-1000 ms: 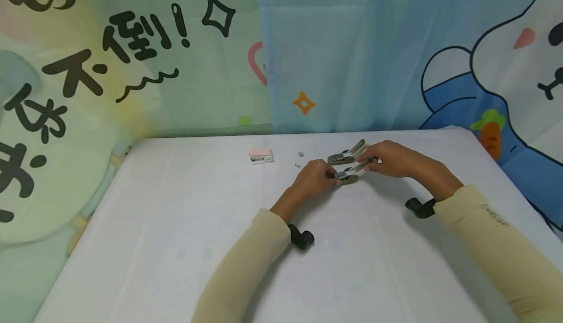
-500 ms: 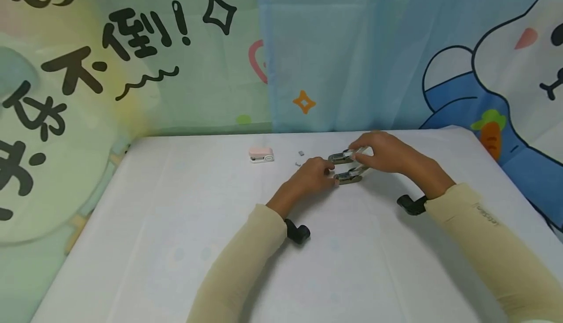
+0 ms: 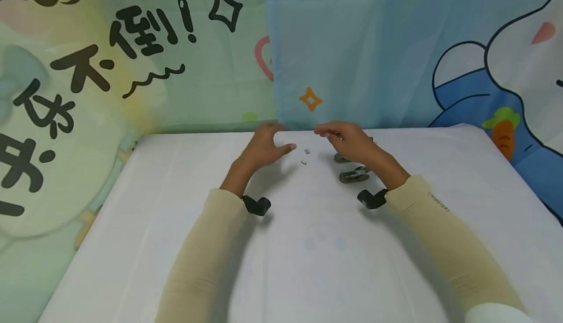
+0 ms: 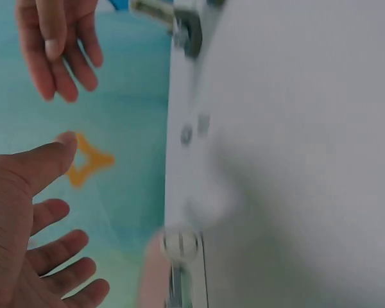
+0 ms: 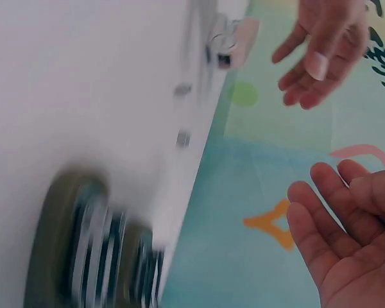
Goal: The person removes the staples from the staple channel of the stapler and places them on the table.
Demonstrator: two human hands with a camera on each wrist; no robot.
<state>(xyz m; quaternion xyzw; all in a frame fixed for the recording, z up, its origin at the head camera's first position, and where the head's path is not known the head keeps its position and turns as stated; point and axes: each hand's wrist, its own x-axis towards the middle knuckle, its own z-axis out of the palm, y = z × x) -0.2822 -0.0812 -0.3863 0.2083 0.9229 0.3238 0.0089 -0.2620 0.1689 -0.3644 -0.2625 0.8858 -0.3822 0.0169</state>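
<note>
My left hand (image 3: 263, 148) is raised over the far part of the table, thumb and fingers spread and nothing in them. The pink and white stapler (image 5: 244, 42) lies close to it, hidden behind that hand in the head view. My right hand (image 3: 349, 142), fingers extended and holding nothing, hovers near two dark olive staplers. The nearer stapler (image 3: 354, 175) is in plain sight; the farther stapler (image 3: 340, 159) is partly covered by the hand. Between my hands lie two small grey pieces, one piece (image 3: 307, 151) behind the other piece (image 3: 304, 162); they look like short staple strips.
A white cloth covers the table (image 3: 308, 264). Right behind its far edge hangs a printed curtain (image 3: 343, 44) in green and blue. Each wrist carries a black camera mount, such as the left mount (image 3: 257, 205).
Both hands have let go of the olive staplers, which stay on the table. My left hand has moved left to the pink stapler; my right hand has moved left and up.
</note>
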